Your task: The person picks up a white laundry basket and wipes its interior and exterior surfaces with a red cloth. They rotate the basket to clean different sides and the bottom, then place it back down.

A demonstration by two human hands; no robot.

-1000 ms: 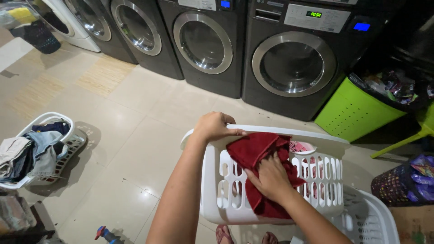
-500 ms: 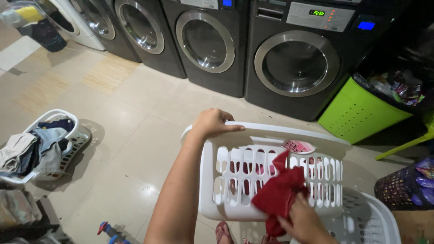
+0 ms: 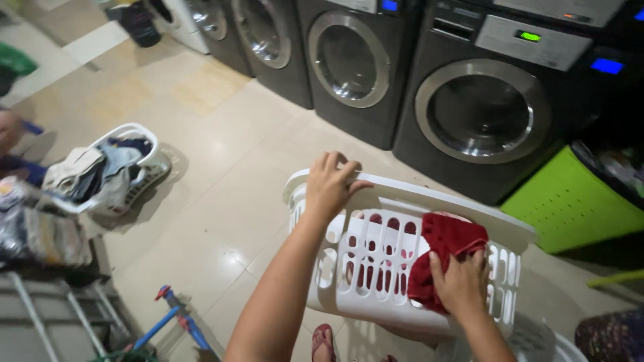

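Left hand (image 3: 330,186) curled over the far rim of a white slotted plastic laundry basket (image 3: 376,281), fingers on top of the rim, thumb side toward the inside; the basket is tipped, open mouth facing the person. Right hand (image 3: 461,285) closed on a dark red cloth (image 3: 444,249), bunched at the basket's mouth; the lower end of the cloth hangs in front of the slotted wall, its upper end sits just under the rim. Palm hidden, only the back of the hand and knuckles show.

Basket's base is cut off by the bottom edge. A second white basket rim (image 3: 557,345) shows at lower right, mostly out of frame. A red sandalled foot (image 3: 323,340) pokes out below the forearm.

Row of dark grey front-loading washing machines (image 3: 479,110) behind. Lime green perforated bin (image 3: 570,208) at right, contents dim. At left, another white basket of mixed clothes (image 3: 107,167) on the tiled floor (image 3: 215,194). Blue-handled object (image 3: 176,318) at bottom, unclear.
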